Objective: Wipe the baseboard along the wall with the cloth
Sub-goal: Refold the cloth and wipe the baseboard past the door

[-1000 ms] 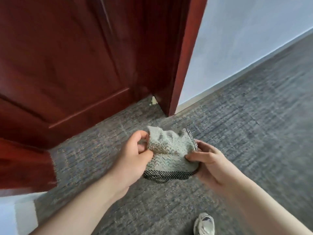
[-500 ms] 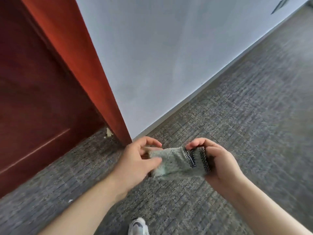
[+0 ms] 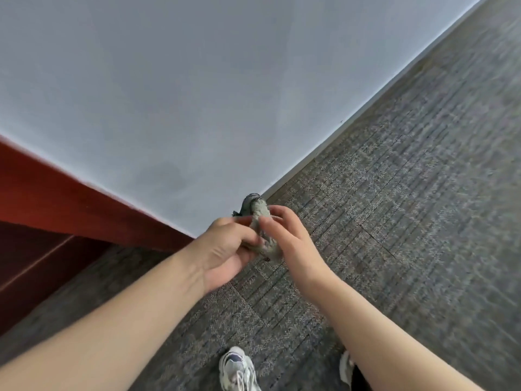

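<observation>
Obs, head view. Both hands meet on the cloth (image 3: 260, 221), now a tight wad.

- L hand (image 3: 225, 249): fingers curled round the near and lower part of the wad, thumb on top.
- R hand (image 3: 290, 244): fingers bent over the far side, thumb laid along it. Not a full fist, but a real grip.
- Cloth sits between the two sets of fingertips. Its dark-edged end pokes out beyond them toward the baseboard (image 3: 315, 156).
- That end overlaps the foot of the wall (image 3: 197, 94) in view; can't tell if it touches.
- Baseboard is a thin pale strip running away to the right of the R fingers. Carpet (image 3: 394, 221) lies below the hands, red door frame (image 3: 84, 204) left of the L wrist, shoe (image 3: 236, 368) near the bottom edge.

Risks (judgement):
1. The strip is v. narrow, so a fat wad may rub wall paint or drag carpet pile instead and pick up lint.
2. If one hand lets go for the wipe, the wad may spring open and a corner trail on the floor.
3. Knuckles may scrape the carpet when pressing that low.

Diff vs 0.5 s ago:
- Cloth was spread flat between hands set apart, striped band showing. Now it's bunched and the hands are close together.
- The view has swung right: the frame was upright at left and now lies low left, with more wall and baseboard in view.
</observation>
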